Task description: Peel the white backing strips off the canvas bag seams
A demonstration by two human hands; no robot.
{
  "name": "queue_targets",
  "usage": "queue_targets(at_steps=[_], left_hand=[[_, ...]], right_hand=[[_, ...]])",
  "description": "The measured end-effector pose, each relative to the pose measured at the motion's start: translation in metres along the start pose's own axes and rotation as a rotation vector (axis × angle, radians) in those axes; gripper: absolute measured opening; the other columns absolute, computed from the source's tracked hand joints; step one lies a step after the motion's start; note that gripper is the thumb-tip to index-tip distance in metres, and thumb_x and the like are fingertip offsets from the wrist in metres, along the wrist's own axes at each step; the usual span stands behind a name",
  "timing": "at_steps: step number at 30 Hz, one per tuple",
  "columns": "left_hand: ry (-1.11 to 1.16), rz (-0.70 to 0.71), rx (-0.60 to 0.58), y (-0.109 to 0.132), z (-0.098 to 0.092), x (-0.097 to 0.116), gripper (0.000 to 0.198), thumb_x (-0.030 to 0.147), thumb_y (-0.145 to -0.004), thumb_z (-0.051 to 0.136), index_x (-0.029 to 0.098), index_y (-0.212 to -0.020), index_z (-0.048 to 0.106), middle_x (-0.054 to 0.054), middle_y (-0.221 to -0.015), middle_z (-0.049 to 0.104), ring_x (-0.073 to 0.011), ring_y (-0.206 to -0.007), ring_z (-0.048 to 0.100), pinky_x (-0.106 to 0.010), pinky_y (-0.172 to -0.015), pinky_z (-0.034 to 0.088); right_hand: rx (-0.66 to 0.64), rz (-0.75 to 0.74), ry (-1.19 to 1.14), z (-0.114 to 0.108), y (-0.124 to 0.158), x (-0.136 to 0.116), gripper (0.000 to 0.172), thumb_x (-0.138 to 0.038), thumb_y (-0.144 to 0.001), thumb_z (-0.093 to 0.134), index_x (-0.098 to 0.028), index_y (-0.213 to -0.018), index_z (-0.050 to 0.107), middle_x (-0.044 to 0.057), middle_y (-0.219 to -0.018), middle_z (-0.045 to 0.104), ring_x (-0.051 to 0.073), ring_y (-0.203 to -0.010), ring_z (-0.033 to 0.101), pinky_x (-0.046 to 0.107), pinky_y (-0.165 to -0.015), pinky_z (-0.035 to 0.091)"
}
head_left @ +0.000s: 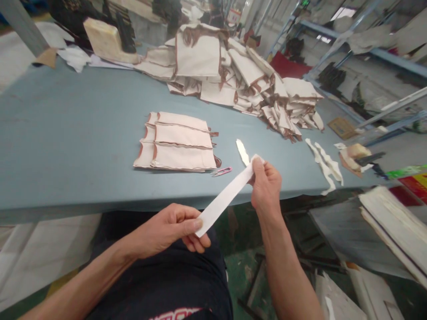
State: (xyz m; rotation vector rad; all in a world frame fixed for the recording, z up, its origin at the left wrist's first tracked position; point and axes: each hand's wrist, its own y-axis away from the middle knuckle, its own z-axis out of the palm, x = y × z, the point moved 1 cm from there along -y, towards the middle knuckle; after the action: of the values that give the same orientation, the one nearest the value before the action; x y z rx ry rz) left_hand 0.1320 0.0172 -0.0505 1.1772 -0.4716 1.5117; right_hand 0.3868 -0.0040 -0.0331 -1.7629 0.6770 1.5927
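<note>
A white strip (227,195) is stretched at a slant between my two hands, in front of the table's near edge. My left hand (182,227) pinches its lower end between thumb and fingers. The upper end is gripped by my right hand (265,178), thumb on top, over the table edge. Just beyond my right hand lies a small white scrap (242,152). Pink-handled thread snips (222,171) rest on the blue-green table (83,146), beside cream fabric pieces with brown edging (182,141), laid in overlapping rows.
A large heap of cream, brown-edged pieces (230,66) covers the table's far side. Torn white strips (325,164) and a tape roll (356,153) lie at the right. A pale block (105,39) stands at the far left. White boards (396,226) are stacked at the lower right.
</note>
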Motion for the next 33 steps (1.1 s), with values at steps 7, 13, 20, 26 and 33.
queue_targets(at_steps=[7,13,20,26,33], left_hand=[[0.036,-0.014,0.117,0.007,0.005,-0.007,0.047,0.058,-0.083,0.086,0.014,-0.090,0.073,-0.008,-0.086,0.084,-0.0140,-0.071,0.075,-0.022,-0.071,0.059],[-0.034,0.031,0.157,0.006,0.013,-0.004,0.047,0.060,-0.089,0.079,0.015,-0.088,0.069,-0.004,-0.080,0.082,-0.0131,-0.070,0.073,-0.022,-0.070,0.057],[-0.195,0.113,0.228,0.014,0.026,0.001,0.043,0.058,-0.098,0.067,0.018,-0.082,0.064,-0.001,-0.068,0.076,-0.0139,-0.064,0.067,-0.024,-0.068,0.054],[-0.363,0.151,0.292,0.018,0.026,0.005,0.047,0.054,-0.105,0.053,0.019,-0.075,0.064,-0.002,-0.069,0.074,-0.0163,-0.066,0.065,-0.026,-0.069,0.052],[-0.500,0.120,0.221,0.025,0.014,0.012,0.039,0.046,-0.106,0.050,0.020,-0.078,0.060,0.000,-0.071,0.073,-0.0149,-0.065,0.061,-0.024,-0.064,0.046]], right_hand=[[0.125,0.003,-0.011,-0.032,0.009,0.019,0.052,-0.067,-0.075,0.080,-0.019,-0.074,0.060,-0.007,-0.056,0.051,0.009,-0.050,0.044,0.022,-0.046,0.038],[0.159,-0.002,-0.050,-0.040,0.016,0.023,0.051,-0.065,-0.077,0.080,-0.020,-0.072,0.059,-0.008,-0.057,0.049,0.009,-0.050,0.042,0.022,-0.045,0.035],[0.209,-0.016,0.038,-0.050,0.025,0.024,0.049,-0.063,-0.079,0.078,-0.021,-0.069,0.057,-0.008,-0.051,0.048,0.009,-0.046,0.041,0.023,-0.045,0.034],[0.162,0.007,0.157,-0.054,0.030,0.035,0.042,-0.060,-0.084,0.072,-0.019,-0.076,0.064,-0.008,-0.052,0.050,0.011,-0.048,0.048,0.025,-0.050,0.041],[0.147,0.012,0.273,-0.073,0.039,0.048,0.032,-0.047,-0.081,0.076,-0.016,-0.083,0.070,-0.003,-0.062,0.062,0.014,-0.056,0.055,0.027,-0.056,0.043]])
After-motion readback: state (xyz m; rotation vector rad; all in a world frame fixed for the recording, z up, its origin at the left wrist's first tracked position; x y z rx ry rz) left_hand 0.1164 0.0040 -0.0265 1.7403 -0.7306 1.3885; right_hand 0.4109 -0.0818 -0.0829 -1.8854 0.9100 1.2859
